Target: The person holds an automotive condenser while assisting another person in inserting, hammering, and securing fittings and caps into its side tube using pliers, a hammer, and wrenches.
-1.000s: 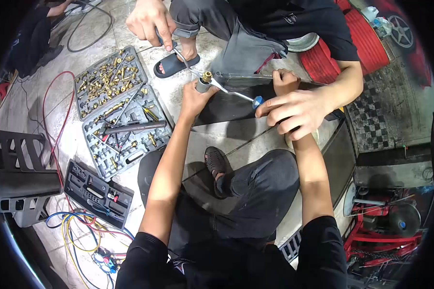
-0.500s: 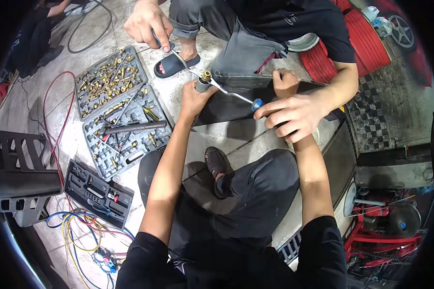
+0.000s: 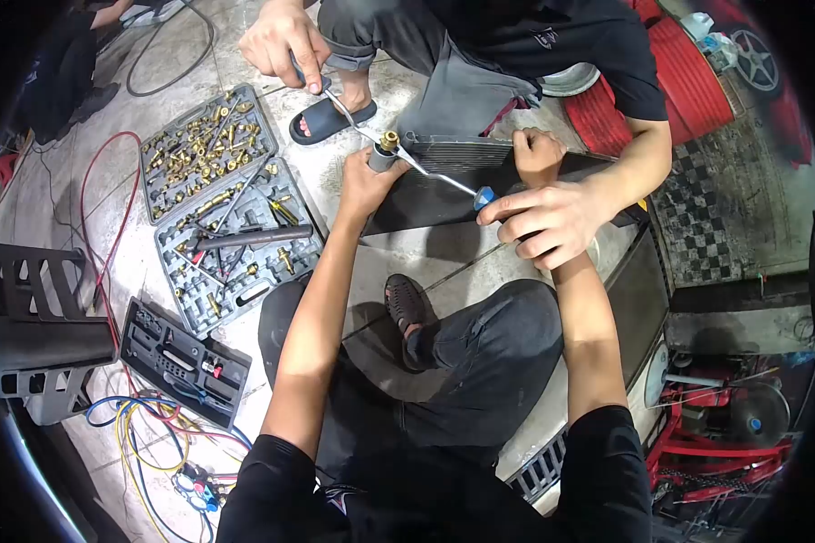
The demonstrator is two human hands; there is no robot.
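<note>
My left hand (image 3: 368,183) is closed around a grey metal cylinder (image 3: 382,159) that stands upright beside the dark finned radiator (image 3: 480,185). A brass fitting (image 3: 388,140) shows at the cylinder's top. My right hand (image 3: 538,154) is closed at the radiator's far edge, its fingers partly hidden. Another person, facing me, holds a bent metal tool (image 3: 439,178) with blue ends that meets the fitting. That person's one hand (image 3: 285,43) grips the far handle, and the other hand (image 3: 543,220) is at the near blue end, above my right forearm.
On the left lies an open grey case (image 3: 261,291) of brass fittings and tools, with a smaller dark tool case (image 3: 190,357) below it. Coloured hoses with gauges (image 3: 195,489) are at the lower left. A red rolled hose (image 3: 684,86) and red machinery (image 3: 715,448) stand on the right.
The other person's far hand and the tool have shifted very slightly right and down. My two hands keep their hold in nearly the same place.
</note>
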